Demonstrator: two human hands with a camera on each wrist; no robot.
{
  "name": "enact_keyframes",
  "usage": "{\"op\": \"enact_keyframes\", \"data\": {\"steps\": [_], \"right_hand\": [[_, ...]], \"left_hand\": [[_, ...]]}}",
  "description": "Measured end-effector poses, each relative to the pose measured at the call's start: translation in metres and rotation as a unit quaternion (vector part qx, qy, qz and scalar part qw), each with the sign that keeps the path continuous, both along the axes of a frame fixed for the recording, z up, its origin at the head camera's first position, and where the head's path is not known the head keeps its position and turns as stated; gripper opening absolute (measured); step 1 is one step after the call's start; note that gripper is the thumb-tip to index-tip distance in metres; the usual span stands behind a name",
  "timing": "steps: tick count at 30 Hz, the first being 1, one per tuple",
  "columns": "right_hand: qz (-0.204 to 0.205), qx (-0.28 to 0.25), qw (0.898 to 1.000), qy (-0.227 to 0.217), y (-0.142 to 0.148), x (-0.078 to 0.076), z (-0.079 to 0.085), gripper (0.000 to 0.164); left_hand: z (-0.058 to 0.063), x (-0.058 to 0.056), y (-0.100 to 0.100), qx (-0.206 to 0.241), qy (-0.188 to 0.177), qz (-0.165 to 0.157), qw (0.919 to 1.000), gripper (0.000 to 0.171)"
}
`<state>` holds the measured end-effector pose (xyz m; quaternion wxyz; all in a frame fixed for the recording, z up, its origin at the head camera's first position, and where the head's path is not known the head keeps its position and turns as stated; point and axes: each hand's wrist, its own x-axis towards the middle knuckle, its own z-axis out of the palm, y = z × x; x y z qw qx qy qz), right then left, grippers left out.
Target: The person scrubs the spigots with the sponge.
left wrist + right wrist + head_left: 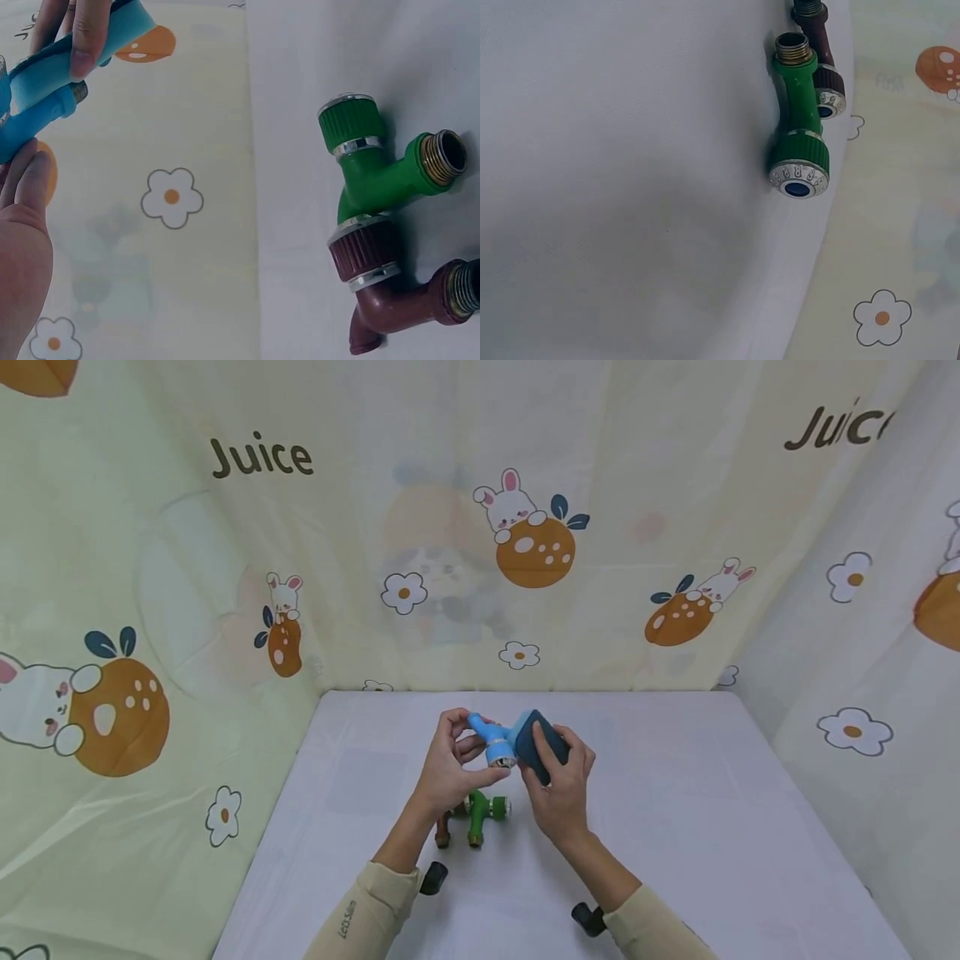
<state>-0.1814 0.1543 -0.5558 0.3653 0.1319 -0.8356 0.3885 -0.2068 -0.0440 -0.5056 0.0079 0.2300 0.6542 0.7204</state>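
Observation:
In the head view my left hand (pixel 444 777) holds a blue tap (pixel 493 733) up above the table, thumb low by its round knob and fingers behind. My right hand (pixel 564 797) grips a sponge (pixel 527 753), dark blue on one face and light blue on the other. The light face lies against the tap's threaded side; in the left wrist view the sponge (pixel 45 81) runs along the tap's blue body (pixel 39 120). Below the hands, a green tap (pixel 477 817) and a maroon tap (pixel 442 837) lie side by side on the table. The right wrist view shows neither hand.
A white cloth covers the table (pixel 675 810). Printed curtains (pixel 345 543) with rabbits, oranges and flowers stand along its back and sides. Small black pieces (pixel 433 878) show beside both sleeves.

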Motion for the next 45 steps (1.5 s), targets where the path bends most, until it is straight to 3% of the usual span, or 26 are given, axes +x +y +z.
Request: {"op": "enact_keyframes", "data": {"steps": [2,5,7,9,12,14,16,18,21,23,28,34,39,45], "right_hand": [[0.002,-0.016,1.0,-0.012,0.001,-0.001,-0.001,0.075],[0.031,-0.075,0.994,-0.074,0.005,-0.002,-0.001,0.07],[0.07,-0.151,0.976,-0.143,0.008,-0.003,0.0,0.064],[0.114,-0.249,0.936,-0.222,0.011,-0.003,0.002,0.058],[0.172,-0.382,0.854,-0.307,0.013,-0.004,0.006,0.056],[0.195,-0.43,0.813,-0.341,0.014,-0.004,0.009,0.059],[0.208,-0.456,0.787,-0.359,0.014,-0.004,0.01,0.062],[0.21,-0.471,0.774,-0.366,0.014,-0.004,0.009,0.064],[0.208,-0.486,0.765,-0.367,0.015,-0.005,0.008,0.065],[0.203,-0.491,0.764,-0.366,0.016,-0.005,0.007,0.065],[0.195,-0.497,0.766,-0.359,0.019,-0.006,0.008,0.065],[0.199,-0.505,0.768,-0.339,0.022,-0.006,0.013,0.065],[0.194,-0.513,0.768,-0.332,0.023,-0.006,0.017,0.063],[0.2,-0.493,0.782,-0.326,0.022,-0.005,0.019,0.063]], "left_hand": [[0.0,0.0,0.0,0.002,-0.001,-0.001,1.0,0.084],[0.001,0.001,0.0,0.008,-0.001,-0.002,1.0,0.084],[0.002,0.001,0.0,0.017,0.001,-0.006,0.9998,0.083],[0.002,0.002,0.0,0.03,0.001,-0.013,0.9995,0.083],[0.003,0.002,0.0,0.054,-0.008,-0.024,0.9982,0.084],[0.003,0.001,0.0,0.065,-0.018,-0.026,0.9974,0.086],[0.003,0.001,0.0,0.061,-0.025,-0.023,0.9976,0.088],[0.003,0.001,-0.001,0.041,-0.027,-0.014,0.9987,0.088],[0.003,0.002,-0.003,-0.028,-0.007,0.014,0.9995,0.086],[0.001,0.002,-0.004,-0.089,0.016,0.042,0.995,0.085],[0.002,-0.001,-0.006,-0.218,0.077,0.091,0.9687,0.09],[0.005,0.0,-0.006,-0.323,0.12,0.076,0.9356,0.078],[0.006,0.002,-0.004,-0.366,0.122,0.061,0.9207,0.074],[0.007,0.002,-0.001,-0.438,0.169,0.058,0.881,0.08]]}}
